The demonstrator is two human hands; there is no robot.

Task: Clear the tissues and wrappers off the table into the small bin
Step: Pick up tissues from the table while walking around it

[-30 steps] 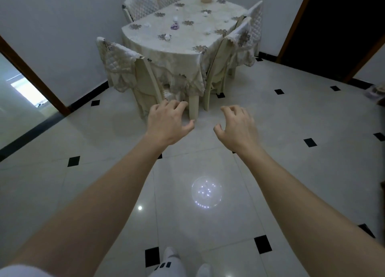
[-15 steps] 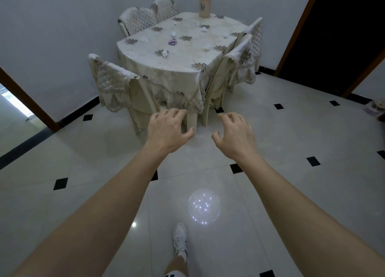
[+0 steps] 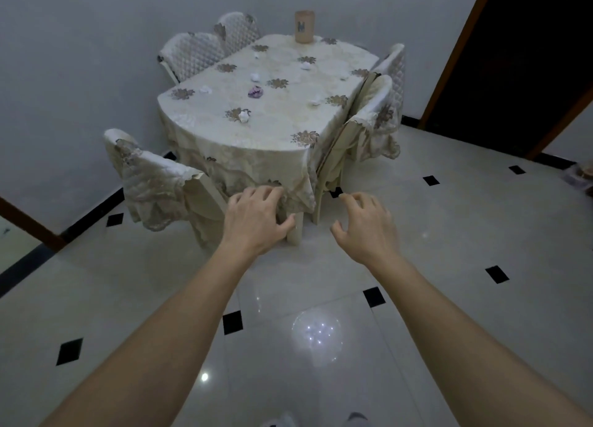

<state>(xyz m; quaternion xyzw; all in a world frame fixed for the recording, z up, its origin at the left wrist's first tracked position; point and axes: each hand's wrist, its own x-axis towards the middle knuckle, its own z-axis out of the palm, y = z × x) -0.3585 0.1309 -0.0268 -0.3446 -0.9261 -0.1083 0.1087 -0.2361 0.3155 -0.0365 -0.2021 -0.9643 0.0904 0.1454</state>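
Both hands are out in front and empty: the left hand has its fingers loosely curled with nothing in them, and the right hand is the same, spread and slack. The table sits up at twelve o'clock, well apart from both hands, its long axis running away toward one o'clock. On it lie scattered white tissues, the nearest tissue almost straight ahead of the left hand, so that hand looks the nearer; a purple wrapper lies just beyond it, and more scraps farther back. The bin stands upright at the far end, marked with what looks like a dark "M". Nothing seems cleared yet; closing on the table comes first, I'd say.
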